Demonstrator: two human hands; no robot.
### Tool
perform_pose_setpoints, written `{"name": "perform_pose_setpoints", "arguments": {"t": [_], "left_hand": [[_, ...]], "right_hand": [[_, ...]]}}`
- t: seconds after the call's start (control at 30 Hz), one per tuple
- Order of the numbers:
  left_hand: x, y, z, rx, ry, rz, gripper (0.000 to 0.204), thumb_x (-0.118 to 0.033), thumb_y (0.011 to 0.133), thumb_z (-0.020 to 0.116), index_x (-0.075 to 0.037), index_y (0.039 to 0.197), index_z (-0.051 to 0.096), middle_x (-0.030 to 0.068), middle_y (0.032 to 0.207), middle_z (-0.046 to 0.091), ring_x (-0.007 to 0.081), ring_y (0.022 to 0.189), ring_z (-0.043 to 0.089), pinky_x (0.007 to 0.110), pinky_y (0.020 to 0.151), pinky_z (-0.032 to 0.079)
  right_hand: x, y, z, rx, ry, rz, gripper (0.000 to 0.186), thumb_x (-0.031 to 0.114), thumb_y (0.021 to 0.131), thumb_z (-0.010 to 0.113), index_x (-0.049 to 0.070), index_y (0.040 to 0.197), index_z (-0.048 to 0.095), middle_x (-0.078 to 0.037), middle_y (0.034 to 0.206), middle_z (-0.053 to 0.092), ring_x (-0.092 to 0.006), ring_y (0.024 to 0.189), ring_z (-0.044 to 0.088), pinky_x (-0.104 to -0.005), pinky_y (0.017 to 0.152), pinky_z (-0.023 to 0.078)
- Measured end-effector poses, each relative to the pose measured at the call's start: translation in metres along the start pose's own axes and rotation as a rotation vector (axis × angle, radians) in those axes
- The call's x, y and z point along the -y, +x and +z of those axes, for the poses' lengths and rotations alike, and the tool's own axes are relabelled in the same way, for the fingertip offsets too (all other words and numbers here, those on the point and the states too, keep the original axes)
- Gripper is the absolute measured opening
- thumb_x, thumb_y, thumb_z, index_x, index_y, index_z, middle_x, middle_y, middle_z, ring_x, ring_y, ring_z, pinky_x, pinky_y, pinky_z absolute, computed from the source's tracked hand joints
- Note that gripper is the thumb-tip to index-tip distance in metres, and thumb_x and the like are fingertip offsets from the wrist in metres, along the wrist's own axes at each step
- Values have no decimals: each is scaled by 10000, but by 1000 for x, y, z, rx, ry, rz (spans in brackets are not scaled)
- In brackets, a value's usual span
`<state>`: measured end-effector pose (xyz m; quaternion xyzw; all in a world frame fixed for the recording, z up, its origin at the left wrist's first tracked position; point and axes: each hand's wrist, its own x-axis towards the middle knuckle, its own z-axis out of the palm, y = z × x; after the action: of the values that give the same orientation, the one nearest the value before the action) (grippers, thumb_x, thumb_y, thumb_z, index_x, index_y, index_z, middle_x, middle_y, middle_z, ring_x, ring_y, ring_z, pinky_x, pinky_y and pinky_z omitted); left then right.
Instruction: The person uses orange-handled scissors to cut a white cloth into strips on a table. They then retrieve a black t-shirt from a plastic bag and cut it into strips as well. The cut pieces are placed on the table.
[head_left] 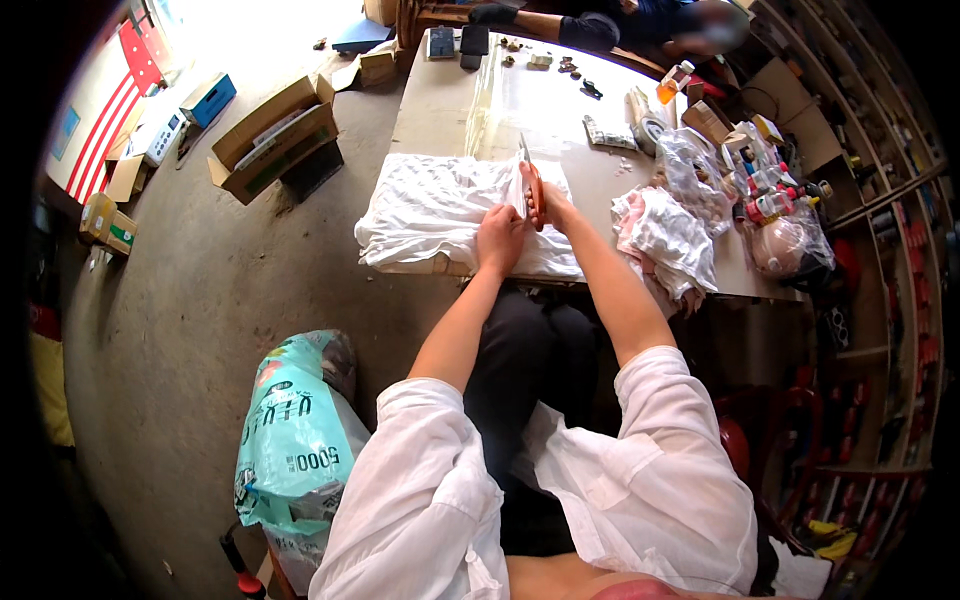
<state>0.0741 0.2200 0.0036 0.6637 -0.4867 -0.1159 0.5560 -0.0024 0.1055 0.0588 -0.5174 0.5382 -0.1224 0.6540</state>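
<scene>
White cloth lies spread along the near edge of the table, partly hanging over it. My left hand is closed on a gathered part of this cloth. In my right hand is a pair of scissors with orange handles, its blades pointing away from me, just above the cloth. My two hands are close together. Whether the blades are touching the fabric is hard to make out.
A crumpled pink and white cloth pile and plastic-wrapped bottles lie to the right on the table. An open cardboard box stands on the left. Beside me sits a turquoise bag. Another person is at the far side.
</scene>
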Motion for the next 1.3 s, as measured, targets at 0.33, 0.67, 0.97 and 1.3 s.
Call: {"name": "perform_pose_setpoints", "arguments": {"t": [0.33,0.67,0.97,1.3], "left_hand": [[-2,0,-1,14,-20,24,117,-60,718,655,-40,740,542,129,782,569,350,793,568,433,674,455],[0,-2,-2,-27,58,8,162,-87,741,676,-23,768,530,139,793,557,345,802,549,428,689,438],[-5,-6,8,23,214,16,152,-73,743,666,-38,804,532,138,815,558,340,818,551,437,702,443],[-5,2,1,16,235,-20,152,-151,755,663,-54,814,563,133,837,578,334,838,569,431,719,462]], "right_hand": [[19,36,-12,-112,-212,-102,758,779,754,477,34,617,499,-70,543,473,-182,475,521,-318,444,427],[33,10,-55,-537,-681,-98,556,541,657,774,6,725,641,-102,655,658,-239,632,662,-355,633,517],[-12,28,-56,-627,-909,-116,663,442,599,835,-53,988,627,-209,1067,634,-340,994,623,-382,830,514],[-33,41,-51,-492,-413,-271,360,261,660,735,-2,896,665,-211,875,671,-331,848,658,-388,732,499]]}}
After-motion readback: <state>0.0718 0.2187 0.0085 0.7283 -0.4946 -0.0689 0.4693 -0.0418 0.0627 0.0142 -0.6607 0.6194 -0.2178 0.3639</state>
